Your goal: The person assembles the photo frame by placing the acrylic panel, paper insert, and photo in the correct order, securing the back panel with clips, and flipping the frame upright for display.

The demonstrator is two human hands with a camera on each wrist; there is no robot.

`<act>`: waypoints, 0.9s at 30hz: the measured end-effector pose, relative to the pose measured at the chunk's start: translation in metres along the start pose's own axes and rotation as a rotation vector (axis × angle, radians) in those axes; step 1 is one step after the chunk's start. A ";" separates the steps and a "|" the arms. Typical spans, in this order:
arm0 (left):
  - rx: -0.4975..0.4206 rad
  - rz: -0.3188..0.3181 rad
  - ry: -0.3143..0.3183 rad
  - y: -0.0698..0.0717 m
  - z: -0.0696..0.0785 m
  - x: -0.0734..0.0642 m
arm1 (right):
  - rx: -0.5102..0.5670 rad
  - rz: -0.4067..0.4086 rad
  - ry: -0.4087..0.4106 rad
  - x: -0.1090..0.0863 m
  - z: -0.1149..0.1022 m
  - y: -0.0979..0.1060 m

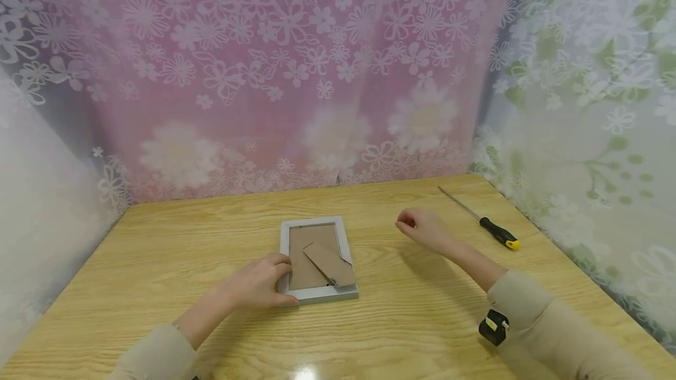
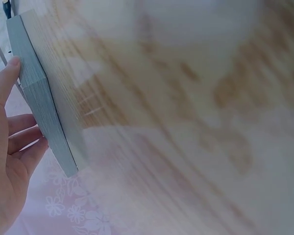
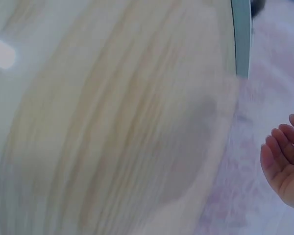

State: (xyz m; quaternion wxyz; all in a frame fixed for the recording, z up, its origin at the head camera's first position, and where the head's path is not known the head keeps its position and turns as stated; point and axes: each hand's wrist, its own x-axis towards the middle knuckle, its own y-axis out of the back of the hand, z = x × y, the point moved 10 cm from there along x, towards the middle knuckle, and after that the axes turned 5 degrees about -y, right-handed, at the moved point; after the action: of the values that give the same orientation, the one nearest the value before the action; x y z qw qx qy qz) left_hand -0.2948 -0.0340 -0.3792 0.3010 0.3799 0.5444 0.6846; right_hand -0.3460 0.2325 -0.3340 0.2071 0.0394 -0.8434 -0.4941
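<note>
A silver-grey picture frame [image 1: 322, 294] lies back up on the table. Inside its rim is a brown backing board [image 1: 301, 268], and a brown stand leg [image 1: 334, 263] slants across it to the lower right corner. My left hand [image 1: 257, 284] holds the frame at its near left corner, thumb on the near edge and fingers along the left side. In the left wrist view, thumb and fingers of the left hand [image 2: 7, 156] touch the frame's edge [image 2: 36, 90]. Right of the frame, my right hand [image 1: 426, 231] hovers over the table, fingers loosely curled around nothing.
A screwdriver [image 1: 496, 231] with a black and yellow handle lies at the right of the wooden table [image 1: 174, 245]. A pink floral curtain [image 1: 296, 75] hangs behind, and pale floral cloth [image 1: 591, 133] runs along the right edge. A small black device [image 1: 493, 327] is on the right wrist.
</note>
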 end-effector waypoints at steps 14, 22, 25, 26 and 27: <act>-0.013 0.002 0.008 0.000 -0.002 0.000 | -0.100 0.040 -0.258 -0.020 0.097 0.057; -0.009 0.007 0.007 0.001 -0.001 -0.001 | -0.156 0.024 -0.355 -0.030 0.137 0.073; -0.009 -0.002 0.015 0.001 -0.002 -0.001 | -0.195 -0.008 -0.383 -0.034 0.150 0.076; -0.008 -0.006 0.015 0.001 -0.002 -0.001 | -0.212 -0.018 -0.392 -0.036 0.155 0.077; -0.007 -0.009 0.017 0.001 -0.002 -0.001 | -0.231 -0.030 -0.403 -0.037 0.160 0.077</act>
State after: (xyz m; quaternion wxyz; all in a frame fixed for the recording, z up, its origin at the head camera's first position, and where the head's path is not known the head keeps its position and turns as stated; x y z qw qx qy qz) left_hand -0.2959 -0.0359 -0.3791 0.3007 0.3704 0.5464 0.6883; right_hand -0.3637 0.4127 -0.3483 0.0302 -0.0716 -0.8050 -0.5882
